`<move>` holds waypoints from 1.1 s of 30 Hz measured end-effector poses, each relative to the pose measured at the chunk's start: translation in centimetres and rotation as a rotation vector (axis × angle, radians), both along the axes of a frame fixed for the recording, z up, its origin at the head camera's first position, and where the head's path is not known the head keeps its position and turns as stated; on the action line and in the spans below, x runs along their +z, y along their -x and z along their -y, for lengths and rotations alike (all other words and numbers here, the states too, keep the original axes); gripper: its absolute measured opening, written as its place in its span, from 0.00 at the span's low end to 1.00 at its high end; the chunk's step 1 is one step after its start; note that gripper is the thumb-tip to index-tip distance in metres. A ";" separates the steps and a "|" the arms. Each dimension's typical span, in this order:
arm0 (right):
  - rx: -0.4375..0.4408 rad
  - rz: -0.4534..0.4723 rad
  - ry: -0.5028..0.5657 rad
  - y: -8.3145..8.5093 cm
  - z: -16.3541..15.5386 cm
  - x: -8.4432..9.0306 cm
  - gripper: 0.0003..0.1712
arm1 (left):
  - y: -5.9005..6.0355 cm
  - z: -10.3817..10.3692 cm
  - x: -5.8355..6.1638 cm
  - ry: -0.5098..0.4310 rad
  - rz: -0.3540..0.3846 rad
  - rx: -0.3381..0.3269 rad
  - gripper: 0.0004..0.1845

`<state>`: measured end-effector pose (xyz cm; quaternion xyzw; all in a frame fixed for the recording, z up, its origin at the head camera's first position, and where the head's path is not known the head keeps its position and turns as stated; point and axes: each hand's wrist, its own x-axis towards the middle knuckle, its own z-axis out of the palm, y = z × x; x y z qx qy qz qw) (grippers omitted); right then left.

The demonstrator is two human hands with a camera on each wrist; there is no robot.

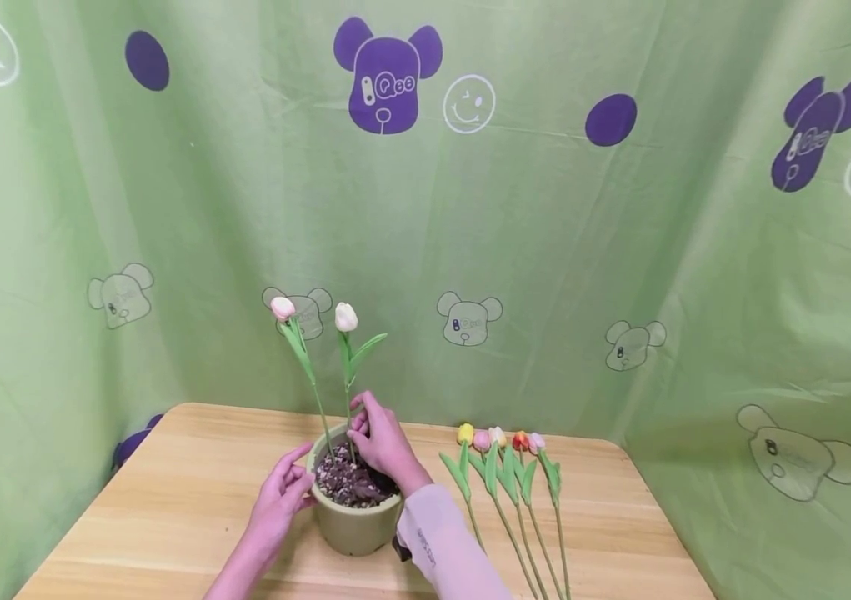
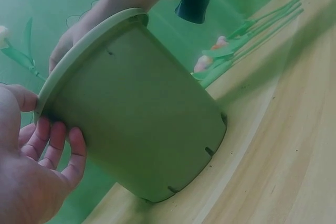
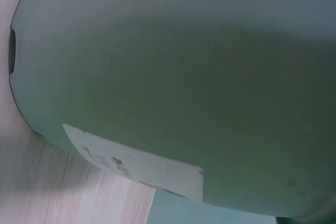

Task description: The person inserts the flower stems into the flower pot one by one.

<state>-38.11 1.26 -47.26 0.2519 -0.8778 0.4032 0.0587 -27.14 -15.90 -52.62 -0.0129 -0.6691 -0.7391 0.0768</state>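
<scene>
The white tulip (image 1: 346,317) stands just left of centre in the head view, its stem running down into the gravel of the green pot (image 1: 353,527), which sits on the wooden table (image 1: 170,500) at lower centre. The right hand (image 1: 380,442) reaches over the far rim of the pot, its fingertips pinched round the base of that stem where it meets the gravel. The left hand (image 1: 278,496) lies against the pot's left side; in the left wrist view its fingers (image 2: 55,142) are straight and lightly spread under the rim, touching the wall without curling round it. A pink tulip (image 1: 282,308) leans to the left in the same pot, just beside the white one.

To seat the stem well, I judge the pinch should stay low, close to the gravel, so the thin stem is pushed straight down rather than bent. The left hand looks well placed to keep the pot from tipping or sliding. The neighbouring pink stem is close enough to be knocked, so the fingers should work on the side away from it.

Five more tulips (image 1: 503,467) lie side by side on the table at lower right. The right wrist view shows only the pot's wall and a white label (image 3: 136,166).
</scene>
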 end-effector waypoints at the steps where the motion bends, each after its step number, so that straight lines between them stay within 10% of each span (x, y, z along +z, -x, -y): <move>1: 0.002 -0.003 0.003 0.0 0.0 0.0 0.22 | 0.0 -0.1 0.0 -0.002 0.002 0.001 0.30; 33: -0.025 -0.032 0.080 0.3 -0.1 -0.4 0.31 | 0.0 -0.1 0.1 -0.009 0.008 0.004 0.30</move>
